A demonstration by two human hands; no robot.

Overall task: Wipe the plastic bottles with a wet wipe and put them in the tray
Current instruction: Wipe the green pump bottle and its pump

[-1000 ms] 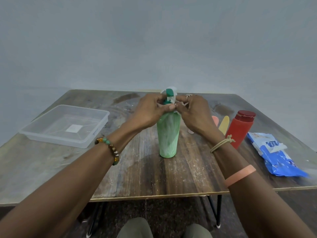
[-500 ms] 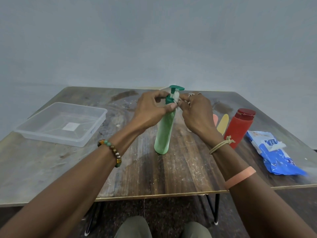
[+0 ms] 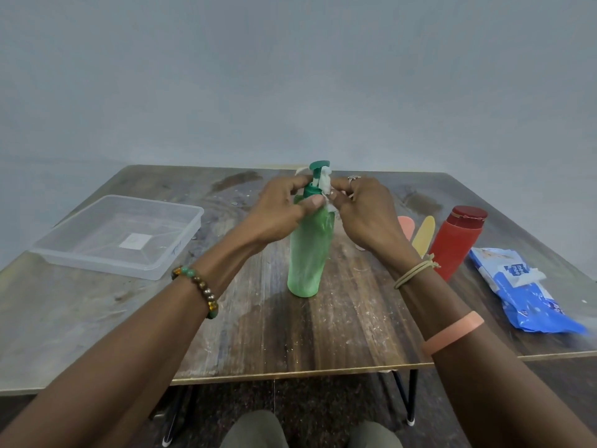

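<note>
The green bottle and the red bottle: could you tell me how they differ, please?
The green bottle has a dark green pump head; the red bottle a flat red cap. The green bottle is gripped by the left hand while the right hand pinches a wet wipe at its pump; the red bottle stands untouched. Both stand on the table.
</note>
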